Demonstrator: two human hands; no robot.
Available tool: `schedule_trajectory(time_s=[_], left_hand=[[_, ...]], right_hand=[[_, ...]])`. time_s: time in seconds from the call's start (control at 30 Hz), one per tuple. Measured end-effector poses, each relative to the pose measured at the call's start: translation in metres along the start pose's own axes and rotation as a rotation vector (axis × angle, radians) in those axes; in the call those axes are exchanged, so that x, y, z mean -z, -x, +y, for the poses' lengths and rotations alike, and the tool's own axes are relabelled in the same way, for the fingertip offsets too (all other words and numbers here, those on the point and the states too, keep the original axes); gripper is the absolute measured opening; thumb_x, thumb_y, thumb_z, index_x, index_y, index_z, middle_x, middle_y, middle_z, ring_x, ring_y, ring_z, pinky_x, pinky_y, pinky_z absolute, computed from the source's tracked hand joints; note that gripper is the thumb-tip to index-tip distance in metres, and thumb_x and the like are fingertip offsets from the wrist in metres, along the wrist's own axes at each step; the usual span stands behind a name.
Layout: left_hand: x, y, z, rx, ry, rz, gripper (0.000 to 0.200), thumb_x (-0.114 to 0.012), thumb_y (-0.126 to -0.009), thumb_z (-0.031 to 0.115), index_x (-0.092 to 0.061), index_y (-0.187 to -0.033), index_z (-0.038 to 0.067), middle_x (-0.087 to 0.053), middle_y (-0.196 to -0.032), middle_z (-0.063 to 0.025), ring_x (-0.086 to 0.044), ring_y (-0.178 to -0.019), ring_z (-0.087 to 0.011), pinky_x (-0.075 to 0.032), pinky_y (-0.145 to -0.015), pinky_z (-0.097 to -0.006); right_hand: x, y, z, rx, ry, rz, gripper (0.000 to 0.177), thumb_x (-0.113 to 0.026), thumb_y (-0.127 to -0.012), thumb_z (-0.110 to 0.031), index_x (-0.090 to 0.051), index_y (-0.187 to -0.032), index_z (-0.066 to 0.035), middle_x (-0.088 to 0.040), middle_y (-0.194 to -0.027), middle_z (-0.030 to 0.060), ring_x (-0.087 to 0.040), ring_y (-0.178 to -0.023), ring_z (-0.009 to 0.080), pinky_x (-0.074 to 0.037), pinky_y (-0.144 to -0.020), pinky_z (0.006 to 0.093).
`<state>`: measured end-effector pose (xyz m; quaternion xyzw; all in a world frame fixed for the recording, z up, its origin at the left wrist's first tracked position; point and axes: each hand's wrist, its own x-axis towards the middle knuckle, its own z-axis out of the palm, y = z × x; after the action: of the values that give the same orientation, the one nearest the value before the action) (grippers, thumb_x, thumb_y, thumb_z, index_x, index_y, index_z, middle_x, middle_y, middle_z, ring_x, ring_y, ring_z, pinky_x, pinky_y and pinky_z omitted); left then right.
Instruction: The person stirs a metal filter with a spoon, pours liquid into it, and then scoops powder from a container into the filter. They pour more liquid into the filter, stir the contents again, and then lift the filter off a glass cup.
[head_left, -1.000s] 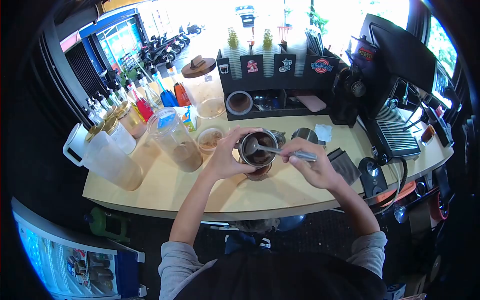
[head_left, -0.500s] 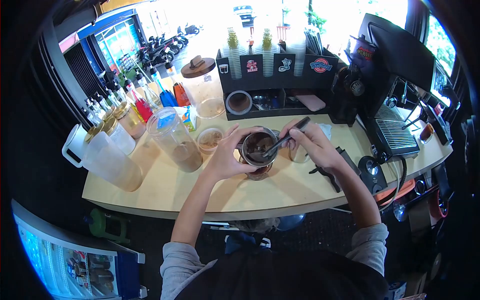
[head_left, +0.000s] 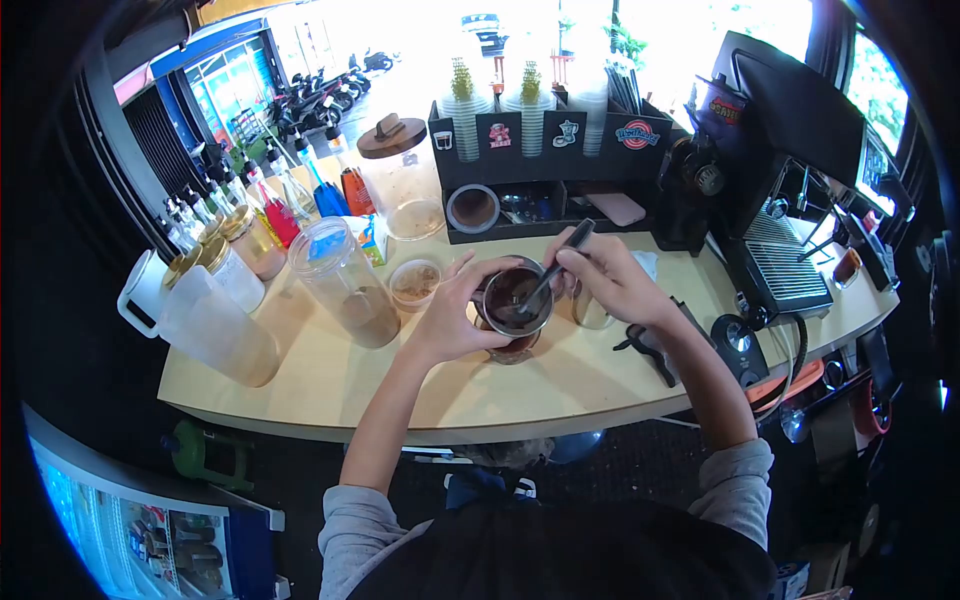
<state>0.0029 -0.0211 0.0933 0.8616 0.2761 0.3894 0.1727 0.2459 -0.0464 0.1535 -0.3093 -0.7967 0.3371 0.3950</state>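
My left hand (head_left: pixel 458 312) curves its thumb and fingers around a round, metal-rimmed cup (head_left: pixel 517 297) with a dark inside. Directly beneath the cup shows part of a glass vessel (head_left: pixel 516 350) holding reddish-brown contents. Closed on a dark-handled spoon (head_left: pixel 556 272), my right hand (head_left: pixel 612 278) keeps it slanted with its lower end inside the cup. A clear glass (head_left: pixel 592 312) stands just under the right hand, partly covered by it. To the left of my left hand is a small tub (head_left: pixel 415 283) with brown crumbly contents.
Left on the counter (head_left: pixel 330 395) stand a tall clear canister (head_left: pixel 345 285), a frosted pitcher (head_left: pixel 220 335) and several pump bottles. A lidded jar (head_left: pixel 403 180) and a black cup organiser (head_left: pixel 550 180) line the back. An espresso machine (head_left: pixel 790 240) occupies the right, near a black tool (head_left: pixel 652 350).
My right hand has shifted slightly left, and the spoon now slants more steeply in the cup. The left hand keeps its hold on the cup. The whole view has shifted a little.
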Motion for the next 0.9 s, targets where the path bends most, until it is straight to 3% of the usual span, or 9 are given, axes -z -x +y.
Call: schedule_trajectory(time_s=[0.27,0.63,0.7,0.8,0.9], left_hand=[[0.003,-0.002,0.000,-0.026,0.019,0.041,0.081,-0.086,-0.053,0.022,-0.053,-0.126,0.014,-0.061,-0.123,-0.0046,-0.063,-0.106,-0.0235,-0.030,-0.113,-0.0467],[0.004,0.000,0.006,0.012,0.021,0.036,0.082,-0.086,-0.052,0.020,-0.053,-0.126,0.014,-0.061,-0.124,-0.0035,-0.059,-0.112,-0.0241,-0.032,-0.113,-0.0456],[0.001,-0.002,0.007,0.001,0.071,0.049,0.076,-0.083,-0.054,0.023,-0.053,-0.124,0.015,-0.064,-0.118,-0.0037,-0.062,-0.108,-0.0240,-0.025,-0.114,-0.0527],[0.000,-0.002,0.006,-0.008,0.030,0.041,0.081,-0.086,-0.052,0.019,-0.053,-0.126,0.013,-0.061,-0.123,-0.0039,-0.060,-0.110,-0.0247,-0.033,-0.113,-0.0446],[0.001,-0.001,0.004,-0.012,0.021,0.044,0.081,-0.086,-0.052,0.019,-0.053,-0.127,0.013,-0.061,-0.123,-0.0039,-0.061,-0.109,-0.0244,-0.033,-0.112,-0.0445]], right_hand=[[-0.008,-0.006,0.008,0.023,-0.054,0.138,0.018,-0.047,-0.099,-0.014,-0.057,-0.098,0.001,-0.059,-0.072,0.0019,-0.053,-0.068,0.0071,-0.046,-0.062,0.0256],[0.002,-0.015,0.006,0.068,-0.002,0.077,0.019,-0.048,-0.098,-0.014,-0.059,-0.096,0.001,-0.059,-0.072,0.0032,-0.055,-0.068,0.0077,-0.046,-0.062,0.0251],[0.001,-0.016,0.005,0.031,0.004,0.034,0.019,-0.048,-0.098,-0.014,-0.059,-0.096,0.001,-0.059,-0.072,0.0036,-0.055,-0.068,0.0080,-0.046,-0.062,0.0252],[-0.001,-0.020,0.004,0.098,-0.007,0.052,0.021,-0.049,-0.098,-0.016,-0.060,-0.094,0.001,-0.059,-0.071,0.0039,-0.056,-0.068,0.0082,-0.046,-0.061,0.0256],[0.003,-0.023,0.002,0.085,0.043,0.069,0.021,-0.049,-0.097,-0.015,-0.060,-0.092,0.002,-0.059,-0.070,0.0047,-0.055,-0.065,0.0090,-0.045,-0.059,0.0264]])
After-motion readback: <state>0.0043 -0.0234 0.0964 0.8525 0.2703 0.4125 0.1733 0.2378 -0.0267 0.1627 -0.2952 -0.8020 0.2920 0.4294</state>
